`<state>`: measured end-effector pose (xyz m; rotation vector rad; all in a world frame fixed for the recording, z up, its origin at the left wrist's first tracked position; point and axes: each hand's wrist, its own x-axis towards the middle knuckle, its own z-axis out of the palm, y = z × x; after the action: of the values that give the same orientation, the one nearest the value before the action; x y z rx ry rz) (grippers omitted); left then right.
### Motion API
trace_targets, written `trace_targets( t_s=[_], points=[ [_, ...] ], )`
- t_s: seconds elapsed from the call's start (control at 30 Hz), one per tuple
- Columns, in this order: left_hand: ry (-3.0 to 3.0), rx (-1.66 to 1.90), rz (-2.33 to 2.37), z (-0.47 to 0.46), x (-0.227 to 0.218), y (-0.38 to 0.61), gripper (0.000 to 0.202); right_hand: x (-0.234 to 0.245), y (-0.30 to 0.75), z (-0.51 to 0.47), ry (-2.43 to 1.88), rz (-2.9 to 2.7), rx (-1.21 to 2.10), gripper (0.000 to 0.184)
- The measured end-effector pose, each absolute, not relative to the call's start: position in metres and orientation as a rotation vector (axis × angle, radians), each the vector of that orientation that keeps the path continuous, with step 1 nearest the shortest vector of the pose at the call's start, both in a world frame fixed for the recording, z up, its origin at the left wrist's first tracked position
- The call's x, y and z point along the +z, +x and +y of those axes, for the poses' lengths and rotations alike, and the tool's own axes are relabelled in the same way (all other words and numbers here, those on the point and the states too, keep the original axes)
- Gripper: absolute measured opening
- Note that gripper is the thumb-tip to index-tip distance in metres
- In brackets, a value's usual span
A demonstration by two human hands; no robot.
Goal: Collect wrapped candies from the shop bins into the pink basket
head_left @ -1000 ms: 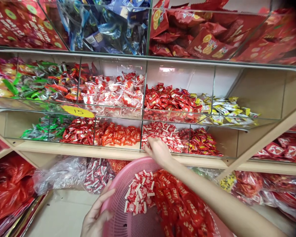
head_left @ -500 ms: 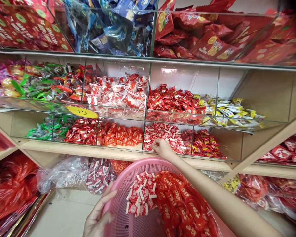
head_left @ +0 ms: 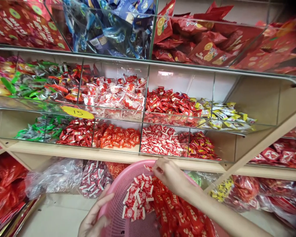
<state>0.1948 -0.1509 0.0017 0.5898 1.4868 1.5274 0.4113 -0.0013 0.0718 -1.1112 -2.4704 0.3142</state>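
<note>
My left hand [head_left: 95, 219] grips the rim of a pink mesh basket [head_left: 118, 210] at the bottom of the view. Inside lie red-and-white wrapped candies [head_left: 138, 200] and a heap of red-orange candies [head_left: 180, 214]. My right hand [head_left: 171, 174] hovers over the basket's far rim, fingers pinched on a few red-and-white candies. Just above it is the shelf compartment of the same red-and-white candies [head_left: 160, 141].
Glass-divided shelf bins hold green, red, orange and yellow candies [head_left: 224, 115]. A yellow tag marked 15 [head_left: 76, 112] sits on the glass. Bagged snacks [head_left: 202, 42] fill the top shelf. Plastic sacks of candy [head_left: 93, 177] lie under the wooden shelf edge [head_left: 64, 151].
My right hand has drawn back from the red-and-white candy bin and come down over the basket, holding candies. The left hand stays on the rim.
</note>
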Motion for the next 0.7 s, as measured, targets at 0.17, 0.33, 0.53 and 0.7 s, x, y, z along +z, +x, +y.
trace_targets(
  t_s=[0.17, 0.33, 0.53, 0.7],
  points=[
    [0.571, 1.535, 1.425, -0.152, 0.000, 0.197, 0.037, 0.044, 0.403, -0.004, -1.287, -2.655, 0.136, 0.013],
    [0.604, 1.553, 1.425, -0.154, -0.001, 0.195, 0.036, 0.035, 0.390, -0.005, -1.345, -2.775, -0.066, 0.013],
    [0.589, 1.565, 1.441, -0.152, -0.002, 0.195, 0.036, 0.037, 0.379, -0.016, -1.228, -2.889, -0.102, 0.010],
    [0.583, 1.604, 1.483, -0.152, 0.002, 0.204, 0.037, 0.062, 0.391, 0.002, -1.172, -2.732, -0.041, 0.014]
  ],
)
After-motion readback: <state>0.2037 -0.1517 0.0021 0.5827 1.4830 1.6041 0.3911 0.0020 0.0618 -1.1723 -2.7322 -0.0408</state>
